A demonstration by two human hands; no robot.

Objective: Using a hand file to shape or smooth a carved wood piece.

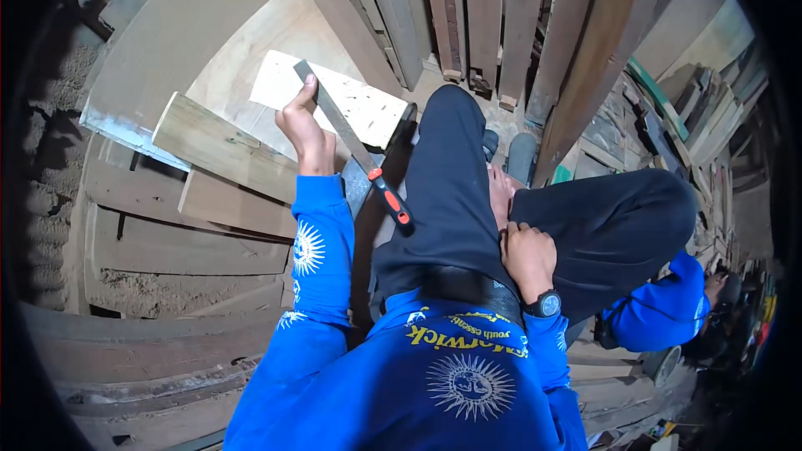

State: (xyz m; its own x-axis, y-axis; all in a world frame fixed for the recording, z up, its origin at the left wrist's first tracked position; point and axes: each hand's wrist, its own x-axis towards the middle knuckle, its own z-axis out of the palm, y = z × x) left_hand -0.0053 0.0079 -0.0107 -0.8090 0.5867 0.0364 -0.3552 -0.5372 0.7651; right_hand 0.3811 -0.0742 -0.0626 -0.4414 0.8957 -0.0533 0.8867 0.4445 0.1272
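Note:
My left hand is closed around the upper part of a flat metal file, with the thumb along it near the tip. The file's black and red handle slants down toward my knee. Beneath the file lies a pale wooden board with dark specks, resting on wider boards. My right hand lies against my dark trousers between my legs, close to my bare foot. Its fingers are curled in, and their undersides are hidden. A black watch is on that wrist.
A greenish-brown plank and a curved light panel lie to the left. Several long boards stand ahead of my feet. Scrap wood is heaped at the right. Another person in a blue top is at the lower right.

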